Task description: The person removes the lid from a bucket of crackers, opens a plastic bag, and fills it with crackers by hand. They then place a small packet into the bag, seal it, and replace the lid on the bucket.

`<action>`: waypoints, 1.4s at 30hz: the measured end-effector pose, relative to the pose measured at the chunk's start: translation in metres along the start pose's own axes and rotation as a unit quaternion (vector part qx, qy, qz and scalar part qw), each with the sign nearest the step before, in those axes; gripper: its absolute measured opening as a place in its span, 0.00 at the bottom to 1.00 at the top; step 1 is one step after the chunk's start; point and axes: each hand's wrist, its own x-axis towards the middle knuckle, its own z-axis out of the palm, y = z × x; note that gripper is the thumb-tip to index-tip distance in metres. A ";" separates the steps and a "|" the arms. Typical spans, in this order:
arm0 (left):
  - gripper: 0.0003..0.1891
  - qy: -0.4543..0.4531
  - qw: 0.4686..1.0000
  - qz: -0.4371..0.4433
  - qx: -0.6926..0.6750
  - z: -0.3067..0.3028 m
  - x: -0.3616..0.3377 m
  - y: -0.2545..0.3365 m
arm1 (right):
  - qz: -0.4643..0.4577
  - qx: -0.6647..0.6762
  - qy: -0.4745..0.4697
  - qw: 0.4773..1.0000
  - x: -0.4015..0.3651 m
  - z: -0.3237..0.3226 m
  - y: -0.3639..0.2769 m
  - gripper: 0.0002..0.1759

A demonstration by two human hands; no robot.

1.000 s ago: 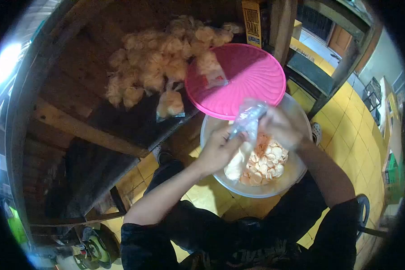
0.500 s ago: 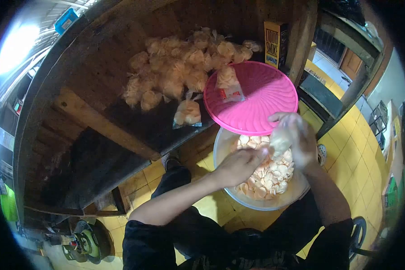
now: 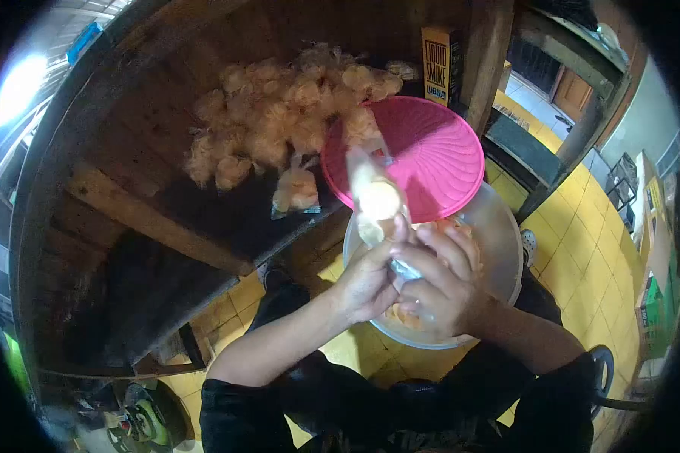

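Observation:
Between my hands, above the tub, is a clear plastic bag with pale round chips in it. My left hand is closed round the bag's lower part. My right hand wraps the same bag from the other side, with a bit of plastic showing between the fingers. Beneath them stands a large translucent tub with loose chips inside, mostly hidden by my hands. A pink ribbed lid lies over the tub's far edge, and a filled bag rests on it.
Many filled, knotted bags are heaped on the dark wooden platform. One more bag sits near its edge. A liquid smoke box stands by a wooden post. A green gas cylinder is at lower left.
My hands have come together, and the bag has swung up and left, now pointing away from me above the tub. The whole view has shifted slightly.

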 end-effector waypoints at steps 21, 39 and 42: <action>0.29 -0.100 0.994 0.017 0.027 -0.019 0.011 0.021 | 0.238 0.599 0.011 0.765 0.023 -0.001 0.025 0.13; 0.12 -0.037 0.925 -0.137 0.353 -0.031 0.013 0.024 | -0.054 0.063 -0.014 0.996 0.012 0.002 0.053 0.07; 0.15 0.003 0.702 0.076 0.708 -0.032 0.005 0.006 | 0.013 0.057 -0.102 0.993 0.003 0.009 0.050 0.06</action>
